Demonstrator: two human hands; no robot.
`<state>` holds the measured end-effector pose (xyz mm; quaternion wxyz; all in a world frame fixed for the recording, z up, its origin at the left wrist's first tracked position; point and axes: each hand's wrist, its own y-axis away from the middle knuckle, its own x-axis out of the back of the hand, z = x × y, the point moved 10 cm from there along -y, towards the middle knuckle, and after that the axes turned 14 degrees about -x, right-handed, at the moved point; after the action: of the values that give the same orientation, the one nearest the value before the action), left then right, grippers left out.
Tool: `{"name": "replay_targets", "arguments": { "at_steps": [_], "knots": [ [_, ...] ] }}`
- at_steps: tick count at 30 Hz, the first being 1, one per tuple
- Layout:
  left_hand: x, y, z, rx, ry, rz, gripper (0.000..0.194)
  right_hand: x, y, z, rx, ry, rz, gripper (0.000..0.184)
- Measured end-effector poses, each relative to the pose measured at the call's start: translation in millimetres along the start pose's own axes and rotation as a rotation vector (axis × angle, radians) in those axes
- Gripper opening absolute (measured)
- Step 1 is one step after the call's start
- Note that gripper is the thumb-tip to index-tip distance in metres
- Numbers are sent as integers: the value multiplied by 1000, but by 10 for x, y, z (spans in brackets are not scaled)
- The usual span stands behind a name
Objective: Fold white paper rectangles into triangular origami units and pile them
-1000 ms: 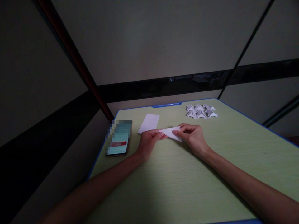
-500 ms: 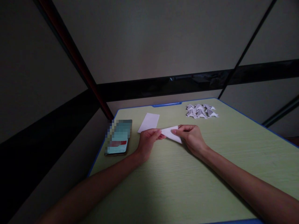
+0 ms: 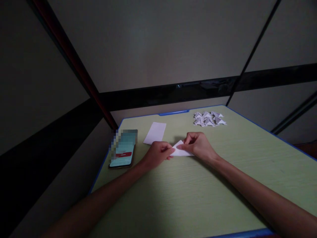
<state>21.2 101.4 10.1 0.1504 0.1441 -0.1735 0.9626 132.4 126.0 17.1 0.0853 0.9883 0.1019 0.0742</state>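
Note:
Between my two hands is a folded white piece of paper (image 3: 183, 152), roughly triangular, held just above the table. My left hand (image 3: 158, 153) pinches its left corner between thumb and fingers. On the other side, my right hand (image 3: 198, 145) grips it with the thumb laid over the front face, hiding part of the right end. Behind my left hand a white sheet of paper (image 3: 155, 132) lies flat. Several folded paper figures (image 3: 209, 119) sit in two rows farther back on the right.
A smartphone (image 3: 123, 150) with a lit screen, partly pixelated, lies at the table's left side. The light green table (image 3: 158, 205) has a blue edge, with a blue strip (image 3: 173, 112) at its back. Dark-banded panels (image 3: 163, 49) stand directly behind it.
The folded paper has turned in my hands, so its point now faces up and its long edge lies lower. My right hand has shifted slightly left; the view has moved a little.

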Motion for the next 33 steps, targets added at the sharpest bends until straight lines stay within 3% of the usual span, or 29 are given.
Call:
{"name": "replay_targets", "arguments": {
  "at_steps": [6,25,33],
  "knots": [
    [-167,57,-42,43,4,-83,24,-144,24,17,-29,95,-71,29],
    [-167,53,-69,105,7,-72,22,-155,4,66,-32,120,-84,30],
    [-40,32,-79,42,-13,91,24,-236,47,-70,128,-1,-172,32]
  ]
}}
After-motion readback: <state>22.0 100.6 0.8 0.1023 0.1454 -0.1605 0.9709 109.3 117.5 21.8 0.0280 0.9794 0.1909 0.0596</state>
